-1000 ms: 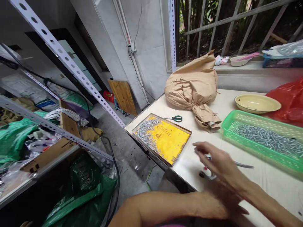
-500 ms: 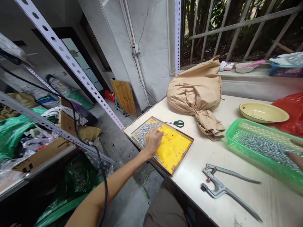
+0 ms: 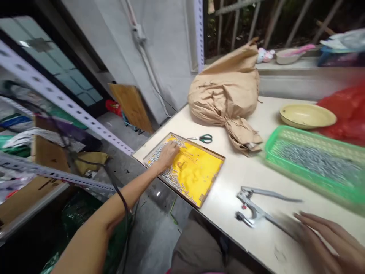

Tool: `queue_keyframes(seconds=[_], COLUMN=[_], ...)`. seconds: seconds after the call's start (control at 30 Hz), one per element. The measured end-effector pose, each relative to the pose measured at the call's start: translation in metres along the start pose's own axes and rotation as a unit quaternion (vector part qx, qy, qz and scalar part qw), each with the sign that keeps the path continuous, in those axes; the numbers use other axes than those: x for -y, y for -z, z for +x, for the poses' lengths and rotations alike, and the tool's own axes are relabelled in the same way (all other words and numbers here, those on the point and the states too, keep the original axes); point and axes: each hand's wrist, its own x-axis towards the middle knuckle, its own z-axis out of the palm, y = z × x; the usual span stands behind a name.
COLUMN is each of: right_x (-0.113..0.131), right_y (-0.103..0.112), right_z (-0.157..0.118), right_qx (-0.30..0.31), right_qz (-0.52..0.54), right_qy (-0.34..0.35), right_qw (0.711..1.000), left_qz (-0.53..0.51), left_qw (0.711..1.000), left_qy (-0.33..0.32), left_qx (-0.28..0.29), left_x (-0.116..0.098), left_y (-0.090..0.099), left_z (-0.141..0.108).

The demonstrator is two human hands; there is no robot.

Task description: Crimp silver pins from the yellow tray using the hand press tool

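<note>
My left hand rests in a shallow tray lined with yellow, fingers curled down and fingertips hidden. Around it, small silvery metal pieces crowd the tray's left side, and a few lie scattered over the yellow. My right hand, blurred, is at the lower right, fingers stretched out and apart. It is beside the long handle of a grey metal hand-press plier, which lies on the table with its handles spread; whether they touch I cannot tell. Nothing shows in the right hand.
Green-handled scissors lie behind the tray. A tied brown paper bag stands farther back. At right are a green basket of metal pieces, a yellow oval dish and a red plastic bag. A perforated metal post slants at left.
My right hand has come from the green basket down toward the plier's handle. My left hand stays in the tray, and metal pieces now reach farther along its near edge. The view has shifted.
</note>
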Motion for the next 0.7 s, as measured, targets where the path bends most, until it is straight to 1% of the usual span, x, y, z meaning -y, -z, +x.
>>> queue_keyframes(seconds=[0.03, 0.07, 0.13, 0.23, 0.3, 0.37, 0.43, 0.47, 0.5, 0.53, 0.57, 0.6, 0.63, 0.67, 0.7], right_x=[0.018, 0.033, 0.057, 0.071, 0.074, 0.074, 0.071, 0.069, 0.066, 0.064, 0.061, 0.059, 0.057, 0.056, 0.055], right_y=[0.003, 0.005, 0.005, 0.001, -0.003, -0.006, -0.007, -0.007, -0.007, -0.007, -0.006, -0.006, -0.006, -0.006, -0.006], right_z=[-0.001, 0.0, 0.005, 0.01, 0.009, 0.007, 0.006, 0.005, 0.005, 0.005, 0.005, 0.005, 0.006, 0.006, 0.006], right_qx=[0.041, 0.059, 0.064, 0.106, 0.123, 0.117, 0.11, 0.11, 0.111, 0.114, 0.117, 0.119, 0.121, 0.122, 0.123], right_qz=[-0.029, -0.044, -0.046, -0.066, -0.107, -0.155, -0.191, -0.203, -0.212, -0.218, -0.222, -0.225, -0.228, -0.229, -0.229], right_qy=[-0.002, -0.004, 0.004, 0.015, 0.011, -0.004, -0.02, -0.026, -0.029, -0.03, -0.029, -0.029, -0.028, -0.028, -0.03], right_qw=[0.999, 0.997, 0.997, 0.992, 0.987, 0.981, 0.975, 0.973, 0.97, 0.969, 0.968, 0.967, 0.966, 0.965, 0.965], left_qz=[0.006, 0.008, -0.005, -0.013, -0.013, -0.049, -0.154, -0.23, -0.326, -0.418, -0.494, -0.542, -0.573, -0.592, -0.603], left_qw=[1.0, 1.0, 0.999, 0.999, 1.0, 0.998, 0.985, 0.967, 0.936, 0.896, 0.852, 0.814, 0.783, 0.758, 0.74], left_qy=[-0.012, -0.017, -0.033, -0.031, -0.013, 0.012, 0.059, 0.095, 0.128, 0.15, 0.154, 0.158, 0.168, 0.178, 0.189], left_qx=[0.006, 0.01, 0.009, 0.008, 0.001, -0.025, -0.054, -0.056, -0.03, 0.013, 0.078, 0.133, 0.177, 0.209, 0.228], left_x=[0.0, 0.0, 0.001, 0.003, -0.003, -0.02, -0.053, -0.075, -0.099, -0.123, -0.148, -0.17, -0.189, -0.204, -0.216], left_y=[0.001, 0.002, 0.002, 0.004, 0.011, 0.027, 0.048, 0.058, 0.068, 0.076, 0.081, 0.084, 0.084, 0.082, 0.078], left_z=[0.002, 0.004, 0.009, 0.017, 0.018, 0.015, 0.006, 0.0, -0.007, -0.013, -0.02, -0.024, -0.028, -0.03, -0.03])
